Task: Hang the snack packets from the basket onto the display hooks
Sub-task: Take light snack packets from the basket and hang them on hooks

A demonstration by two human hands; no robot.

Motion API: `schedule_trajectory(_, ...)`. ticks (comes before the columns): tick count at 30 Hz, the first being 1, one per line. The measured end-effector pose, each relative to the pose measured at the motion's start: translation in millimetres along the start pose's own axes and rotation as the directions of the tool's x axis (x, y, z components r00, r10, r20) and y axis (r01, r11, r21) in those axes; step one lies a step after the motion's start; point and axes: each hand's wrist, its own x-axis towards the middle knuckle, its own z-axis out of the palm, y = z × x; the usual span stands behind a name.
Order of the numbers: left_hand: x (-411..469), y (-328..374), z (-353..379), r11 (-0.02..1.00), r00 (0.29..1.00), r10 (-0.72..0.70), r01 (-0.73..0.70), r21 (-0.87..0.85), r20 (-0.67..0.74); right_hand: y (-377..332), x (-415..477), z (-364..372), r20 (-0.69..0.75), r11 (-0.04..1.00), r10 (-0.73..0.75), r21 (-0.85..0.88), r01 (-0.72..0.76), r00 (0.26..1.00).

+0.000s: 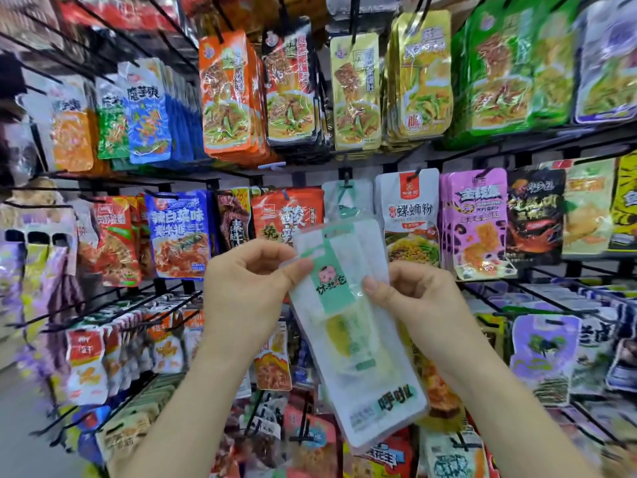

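I hold a small stack of white and mint-green snack packets (358, 332) in front of the display, tilted with the tops to the upper left. My left hand (248, 288) pinches the stack's upper left edge with thumb and fingers. My right hand (410, 294) grips its right edge, thumb on the front. Just above, a matching white-green packet (346, 201) hangs on a black hook (345, 177) in the middle row. The basket is not in view.
Black wire hooks hold rows of colourful packets all around: an orange one (227, 94) above, a white noodle packet (410, 215) and a purple one (479, 222) to the right, a blue one (179, 232) to the left. Hook tips (62, 326) jut out at lower left.
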Motion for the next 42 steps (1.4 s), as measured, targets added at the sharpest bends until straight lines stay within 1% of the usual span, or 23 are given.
schedule_trajectory(3, 0, -8, -7, 0.999, 0.999, 0.034, -0.035, -0.024, -0.027, 0, -2, -6, -0.038, 0.996, 0.069, 0.06, -0.067, 0.997)
schedule_trajectory(5, 4, -13, -16, 0.994, 0.999, -0.022, 0.017, -0.11, -0.047, -2, -4, -13, -0.051, 0.987, 0.109, 0.122, -0.102, 0.993)
schedule_trajectory(7, 7, -15, -22, 0.982, 0.996, -0.09, 0.088, -0.167, -0.009, -3, -5, -18, -0.051, 0.987, 0.108, 0.121, -0.101, 0.993)
schedule_trajectory(11, 5, -14, -18, 0.983, 0.98, -0.122, 0.142, -0.12, 0.16, -4, -5, -15, -0.079, 0.998, 0.058, 0.029, -0.055, 0.995)
schedule_trajectory(13, 5, -14, -15, 0.98, 0.968, -0.128, 0.156, -0.12, 0.215, -5, -4, -13, -0.088, 0.999, 0.025, -0.017, -0.027, 0.996)
schedule_trajectory(17, 4, -13, -11, 0.974, 0.955, -0.135, 0.177, -0.143, 0.264, -3, -3, -13, -0.11, 0.994, -0.023, -0.108, 0.011, 0.994)
schedule_trajectory(19, 2, -10, -5, 0.979, 0.946, -0.146, 0.18, -0.094, 0.291, -4, -1, -12, -0.116, 0.992, -0.024, -0.122, 0.01, 0.993)
schedule_trajectory(22, 1, -4, 6, 0.977, 0.945, -0.195, 0.21, -0.027, 0.263, -6, 2, -11, -0.127, 0.995, -0.006, -0.104, -0.008, 0.992)
schedule_trajectory(24, 2, -3, 11, 0.981, 0.947, -0.191, 0.192, 0.021, 0.26, -6, 4, -11, -0.118, 0.997, 0.009, -0.078, -0.019, 0.993)
schedule_trajectory(27, 5, -5, 15, 0.992, 0.948, -0.121, 0.107, 0.063, 0.295, -4, 6, -13, -0.105, 0.998, 0.05, -0.035, -0.054, 0.993)
schedule_trajectory(29, 10, -8, 18, 0.992, 0.963, -0.088, 0.062, 0.109, 0.257, -4, 9, -14, -0.075, 0.997, 0.07, -0.005, -0.071, 0.995)
schedule_trajectory(31, 15, -12, 22, 0.986, 0.967, -0.074, 0.034, 0.163, 0.242, -8, 14, -16, -0.044, 0.997, 0.059, 0.043, -0.057, 0.997)
schedule_trajectory(32, 18, -13, 24, 0.983, 0.967, -0.067, 0.022, 0.183, 0.246, -10, 18, -17, -0.037, 0.999, 0.027, 0.039, -0.026, 0.999)
schedule_trajectory(35, 26, -15, 31, 0.978, 0.963, -0.067, 0.012, 0.208, 0.259, -17, 36, -19, -0.02, 0.988, -0.098, -0.121, 0.095, 0.995)
schedule_trajectory(37, 35, -15, 35, 0.977, 0.965, -0.072, 0.018, 0.211, 0.252, -19, 52, -20, -0.02, 0.97, -0.138, -0.203, 0.131, 0.99)
schedule_trajectory(40, 55, -14, 42, 0.966, 0.972, -0.041, -0.02, 0.256, 0.23, -19, 75, -17, -0.072, 0.961, -0.142, -0.25, 0.12, 0.987)
schedule_trajectory(42, 69, -14, 47, 0.97, 0.984, -0.009, -0.035, 0.24, 0.179, -20, 88, -15, -0.099, 0.96, -0.136, -0.259, 0.106, 0.986)
